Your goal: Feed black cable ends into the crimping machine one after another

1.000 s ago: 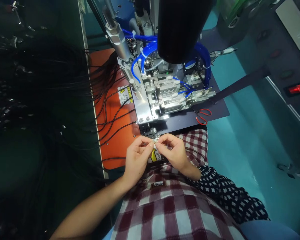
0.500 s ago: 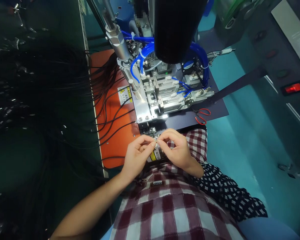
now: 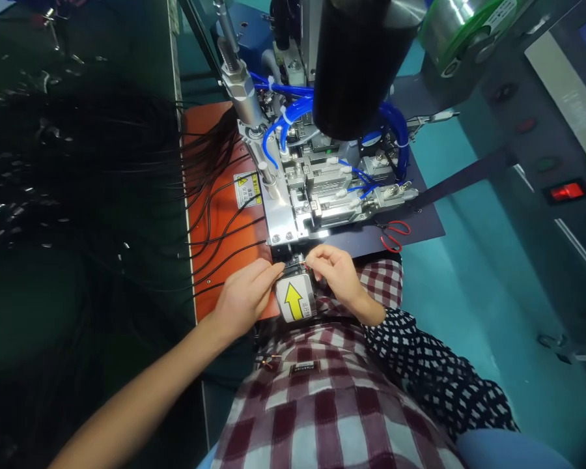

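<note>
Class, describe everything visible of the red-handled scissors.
The red-handled scissors lie on the dark plate beside the silver machinery. Two red loops, looking plastic-coated, spread apart towards picture right; the dark blades point left, too shadowed to tell open or shut. Neither the left hand nor the right hand touches them.

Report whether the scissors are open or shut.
The scissors look open: their red handles stand apart. The blades are too dark to make out clearly.
</note>
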Tool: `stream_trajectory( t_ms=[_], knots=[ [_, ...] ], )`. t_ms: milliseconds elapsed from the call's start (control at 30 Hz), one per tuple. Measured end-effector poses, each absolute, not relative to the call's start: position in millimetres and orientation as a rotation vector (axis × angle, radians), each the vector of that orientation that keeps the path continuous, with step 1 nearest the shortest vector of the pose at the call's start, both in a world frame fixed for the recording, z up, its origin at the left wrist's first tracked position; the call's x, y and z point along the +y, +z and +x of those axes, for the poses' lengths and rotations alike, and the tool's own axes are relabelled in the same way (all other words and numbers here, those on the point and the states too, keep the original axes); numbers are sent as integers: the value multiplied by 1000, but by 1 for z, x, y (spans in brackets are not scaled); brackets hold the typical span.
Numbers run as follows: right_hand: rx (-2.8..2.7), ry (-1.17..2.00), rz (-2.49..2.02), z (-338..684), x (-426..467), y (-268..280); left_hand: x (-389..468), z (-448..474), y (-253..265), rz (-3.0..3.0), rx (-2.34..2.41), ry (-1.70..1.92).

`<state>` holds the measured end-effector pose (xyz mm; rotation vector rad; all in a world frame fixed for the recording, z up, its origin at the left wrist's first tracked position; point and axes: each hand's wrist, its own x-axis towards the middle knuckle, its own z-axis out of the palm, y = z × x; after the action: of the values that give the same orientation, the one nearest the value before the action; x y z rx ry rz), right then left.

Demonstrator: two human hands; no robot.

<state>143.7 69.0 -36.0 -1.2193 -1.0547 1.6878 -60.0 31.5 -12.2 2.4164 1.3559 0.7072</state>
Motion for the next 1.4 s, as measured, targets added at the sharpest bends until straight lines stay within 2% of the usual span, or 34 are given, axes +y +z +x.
stream_trajectory(
  t_ms=[300,1400],
  knots=[
    [-1089,1685,-1272,146,74,-55,43,-60,-29,2570,1294,608],
    [-1151,1673,-1263,145,77,-52,47,-61,-27,2739,1320,553]
  ],
)
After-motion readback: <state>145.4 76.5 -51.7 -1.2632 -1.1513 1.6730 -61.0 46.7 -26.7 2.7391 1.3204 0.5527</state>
